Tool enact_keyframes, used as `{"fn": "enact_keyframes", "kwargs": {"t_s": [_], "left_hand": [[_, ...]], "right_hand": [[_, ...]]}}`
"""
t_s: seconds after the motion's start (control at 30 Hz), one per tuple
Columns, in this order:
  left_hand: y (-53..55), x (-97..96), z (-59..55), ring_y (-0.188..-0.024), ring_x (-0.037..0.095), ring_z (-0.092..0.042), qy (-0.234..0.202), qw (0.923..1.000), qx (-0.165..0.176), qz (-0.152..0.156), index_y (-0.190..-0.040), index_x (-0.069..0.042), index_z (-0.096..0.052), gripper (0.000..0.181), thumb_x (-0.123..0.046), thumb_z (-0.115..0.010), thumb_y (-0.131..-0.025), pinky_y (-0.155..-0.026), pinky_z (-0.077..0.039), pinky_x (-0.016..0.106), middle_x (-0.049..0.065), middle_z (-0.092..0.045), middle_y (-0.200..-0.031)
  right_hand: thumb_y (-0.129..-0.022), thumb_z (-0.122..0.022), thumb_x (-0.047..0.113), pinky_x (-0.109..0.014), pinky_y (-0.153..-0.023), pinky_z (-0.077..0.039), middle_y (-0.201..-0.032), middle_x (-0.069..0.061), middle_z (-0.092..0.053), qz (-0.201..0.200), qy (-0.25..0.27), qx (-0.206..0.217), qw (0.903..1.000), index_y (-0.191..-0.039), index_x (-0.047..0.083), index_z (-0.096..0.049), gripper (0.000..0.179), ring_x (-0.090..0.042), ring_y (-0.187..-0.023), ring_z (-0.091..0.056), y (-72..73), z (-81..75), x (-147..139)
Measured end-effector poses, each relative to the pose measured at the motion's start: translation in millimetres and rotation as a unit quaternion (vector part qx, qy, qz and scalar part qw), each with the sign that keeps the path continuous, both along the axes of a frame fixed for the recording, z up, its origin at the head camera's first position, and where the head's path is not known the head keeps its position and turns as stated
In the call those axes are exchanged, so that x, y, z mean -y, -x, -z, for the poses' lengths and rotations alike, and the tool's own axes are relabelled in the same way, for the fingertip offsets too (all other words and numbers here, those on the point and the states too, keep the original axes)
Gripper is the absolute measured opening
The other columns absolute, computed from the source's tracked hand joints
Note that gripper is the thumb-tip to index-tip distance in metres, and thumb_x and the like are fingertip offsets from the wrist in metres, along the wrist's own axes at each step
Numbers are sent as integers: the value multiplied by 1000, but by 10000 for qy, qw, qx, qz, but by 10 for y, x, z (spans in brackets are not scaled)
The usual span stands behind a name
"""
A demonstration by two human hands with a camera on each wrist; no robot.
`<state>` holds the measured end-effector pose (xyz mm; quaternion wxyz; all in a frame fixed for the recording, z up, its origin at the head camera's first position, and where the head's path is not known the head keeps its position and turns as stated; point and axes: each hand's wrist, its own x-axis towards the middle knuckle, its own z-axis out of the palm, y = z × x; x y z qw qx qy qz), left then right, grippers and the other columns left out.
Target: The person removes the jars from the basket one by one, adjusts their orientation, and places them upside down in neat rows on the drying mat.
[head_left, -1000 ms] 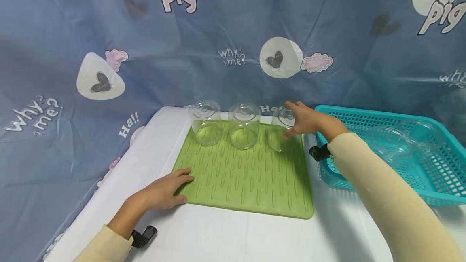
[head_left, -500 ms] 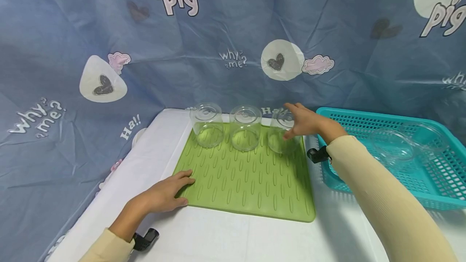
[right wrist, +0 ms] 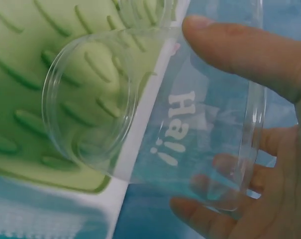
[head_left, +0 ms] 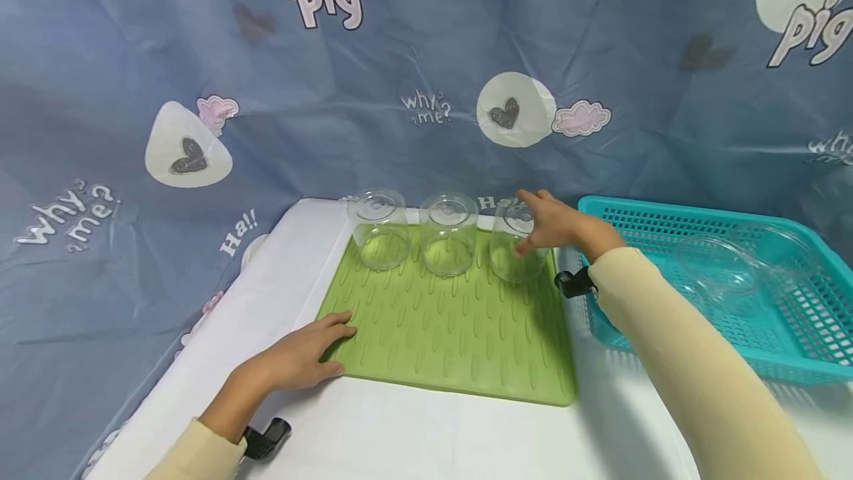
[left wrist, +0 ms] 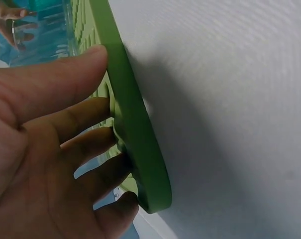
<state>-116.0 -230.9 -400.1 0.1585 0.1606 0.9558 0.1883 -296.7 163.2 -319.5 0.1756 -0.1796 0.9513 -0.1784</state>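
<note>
Three clear plastic cups stand upside down in a row along the back of a green ridged mat (head_left: 426, 347): a left cup (head_left: 378, 232), a middle cup (head_left: 448, 235) and a right cup (head_left: 506, 261). My right hand (head_left: 556, 227) holds the right cup from its right side, with the thumb (right wrist: 225, 47) on its wall and the other fingers behind it. That cup's rim sits at the mat in the right wrist view. At the mat's front left corner rests my left hand (head_left: 300, 354), fingertips touching the top near the edge and nothing gripped.
A turquoise perforated basket (head_left: 720, 207) stands right of the mat, below my right forearm, with clear cups (head_left: 720, 265) lying in it. White cloth (head_left: 400, 435) covers the table. A blue printed curtain (head_left: 400, 35) hangs close behind the cups.
The right hand has shifted slightly left at the right cup. My left hand stays at the mat's corner, and the other cups keep their places. The view has tilted a little.
</note>
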Motion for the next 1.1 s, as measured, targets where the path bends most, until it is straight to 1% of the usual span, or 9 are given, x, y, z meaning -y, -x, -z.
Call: {"fn": "enact_keyframes", "kwargs": {"t_s": [0.13,0.23,0.4,0.53,0.73,0.8,1.0,1.1], "left_hand": [[21,-8,5,-140,45,-42,0,10000,-37,36,-140,-4,-54,57,-19,-73,-89,-110,-41,61,18,-37,-158],[20,25,-9,-139,46,-43,72,9999,-97,92,-140,-3,-53,57,-18,-72,-89,-109,-42,61,19,-37,-157],[31,34,-31,-138,46,-44,98,9997,-161,126,-139,-3,-54,57,-18,-73,-88,-109,-42,61,19,-38,-156],[36,13,-14,-138,47,-43,82,9997,-110,215,-140,-3,-54,57,-20,-73,-89,-108,-43,61,20,-37,-157],[31,6,1,-138,46,-43,66,9998,-117,151,-139,-3,-54,57,-19,-73,-88,-109,-43,61,19,-38,-156],[35,6,8,-138,46,-43,79,9997,-117,177,-139,-3,-54,57,-18,-73,-88,-108,-43,61,20,-38,-156],[50,-15,-5,-140,45,-41,103,9999,-74,118,-140,-4,-53,57,-19,-73,-89,-110,-41,61,19,-37,-157],[43,-20,17,-140,46,-41,91,9999,-22,131,-140,-4,-53,58,-19,-73,-88,-110,-42,61,19,-36,-157]], "right_hand": [[-82,-81,34,-68,-111,-36,-162,-27,-8,92,142,61,9998,-160,13,-6,110,-49,-148,-19,12,16,-21],[-82,-81,32,-66,-110,-38,-162,-25,-10,135,301,103,9994,-160,15,-6,109,-47,-148,-23,31,44,2],[-81,-82,30,-66,-110,-39,-162,-23,-9,176,582,89,9981,-160,16,-7,109,-46,-148,-22,50,69,5],[-80,-83,31,-66,-110,-39,-162,-23,-10,226,600,25,9979,-160,16,-9,110,-46,-149,-22,61,86,-22],[-79,-84,33,-67,-111,-37,-162,-24,-10,225,672,-49,9975,-160,15,-10,111,-46,-149,-22,67,98,-23],[-79,-84,32,-67,-111,-36,-163,-24,-9,267,700,-48,9972,-160,15,-11,110,-46,-149,-21,68,100,-28],[-78,-84,30,-67,-111,-36,-162,-24,-7,373,812,-2,9960,-160,14,-11,110,-48,-148,-21,79,94,-34],[-78,-84,31,-69,-113,-32,-164,-24,-5,398,689,-41,9968,-160,14,-9,112,-49,-150,-14,79,117,-23]]}}
